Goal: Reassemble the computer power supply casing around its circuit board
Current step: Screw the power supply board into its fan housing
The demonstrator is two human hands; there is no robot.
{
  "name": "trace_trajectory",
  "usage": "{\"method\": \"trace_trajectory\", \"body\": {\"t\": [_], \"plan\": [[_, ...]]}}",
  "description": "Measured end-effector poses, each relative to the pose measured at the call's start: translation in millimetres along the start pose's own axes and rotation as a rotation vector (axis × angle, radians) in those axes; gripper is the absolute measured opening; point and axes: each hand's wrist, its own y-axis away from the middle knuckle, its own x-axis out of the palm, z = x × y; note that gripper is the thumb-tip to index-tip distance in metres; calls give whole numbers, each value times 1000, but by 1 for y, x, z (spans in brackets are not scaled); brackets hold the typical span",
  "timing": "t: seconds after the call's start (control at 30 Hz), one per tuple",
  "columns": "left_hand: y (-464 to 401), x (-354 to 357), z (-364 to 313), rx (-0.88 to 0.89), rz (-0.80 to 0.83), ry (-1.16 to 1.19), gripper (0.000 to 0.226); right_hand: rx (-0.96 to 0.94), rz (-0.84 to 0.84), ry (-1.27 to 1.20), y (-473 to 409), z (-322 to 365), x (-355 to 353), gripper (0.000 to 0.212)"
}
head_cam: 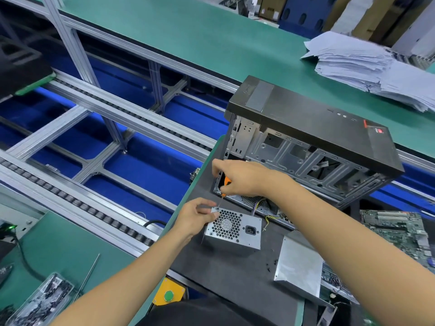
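A silver power supply (pixel 244 234) stands on the dark mat (pixel 226 274), its honeycomb fan grille and black socket facing me. My left hand (pixel 195 218) grips its upper left corner, thumb on the top edge. My right hand (pixel 237 177) holds an orange-handled screwdriver (pixel 226 182) upright; the thin shaft runs down to a screw at that same corner. Coloured wires (pixel 270 215) trail from the unit's right side toward the computer case. A loose silver cover panel (pixel 299 267) lies to the right on the mat.
An open black computer case (pixel 313 142) lies on its side behind the power supply. A green motherboard (pixel 397 229) rests at the right edge. Stacked papers (pixel 367 67) sit far right. A roller conveyor (pixel 77 198) runs along the left. A tray of screws (pixel 40 300) and a yellow-boxed green button (pixel 169 295) are near me.
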Motion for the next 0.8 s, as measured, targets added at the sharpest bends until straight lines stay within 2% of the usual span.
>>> {"method": "trace_trajectory", "body": {"t": [0.1,0.47,0.67,0.8], "plan": [[-1,-1,-1,9,16,-31,23,-6,-45,110,0,0,2,9],[-4,-3,-2,49,65,-108,17,-88,-39,87,1,-2,1,15],[-6,1,-3,125,-23,-223,15,-113,-45,73,0,0,2,14],[-5,6,0,187,-79,-246,11,-37,-72,-3,-1,0,6,8]]}}
